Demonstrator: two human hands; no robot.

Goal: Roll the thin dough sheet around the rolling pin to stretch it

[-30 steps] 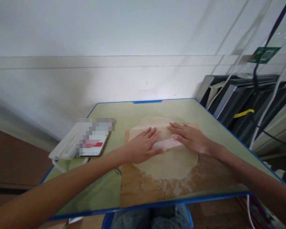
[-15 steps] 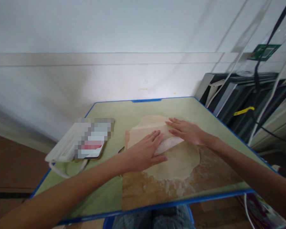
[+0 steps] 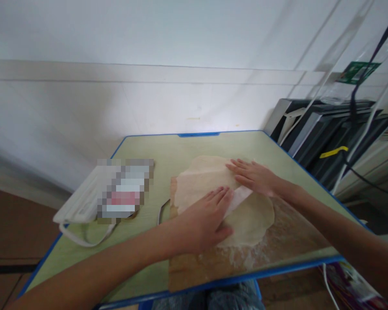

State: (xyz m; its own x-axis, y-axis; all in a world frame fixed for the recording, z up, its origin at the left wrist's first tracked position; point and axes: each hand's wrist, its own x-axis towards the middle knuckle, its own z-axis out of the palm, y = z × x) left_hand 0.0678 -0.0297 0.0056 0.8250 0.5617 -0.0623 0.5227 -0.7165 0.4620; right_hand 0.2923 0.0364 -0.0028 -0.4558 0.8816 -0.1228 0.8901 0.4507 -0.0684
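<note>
A wide, thin sheet of dough lies over a floured wooden board. Across it, at a slant, runs a pale rolling pin, of which only the stretch between my hands shows. My left hand rests flat on its near left part, fingers extended and thumb apart over the dough. Higher up and to the right, my right hand lies on the far end with its fingers stretched out over the dough. Both palms hide the ends of the pin.
On the left of the blue-edged table are a blurred phone and a white device with a looped cord. A thin metal piece shows beside the board. Dark panels and cables stand at the right.
My left hand has moved nearer to me and slightly right, so the pin lies at a steeper slant. My right hand has shifted only a little. The view has shifted slightly.
</note>
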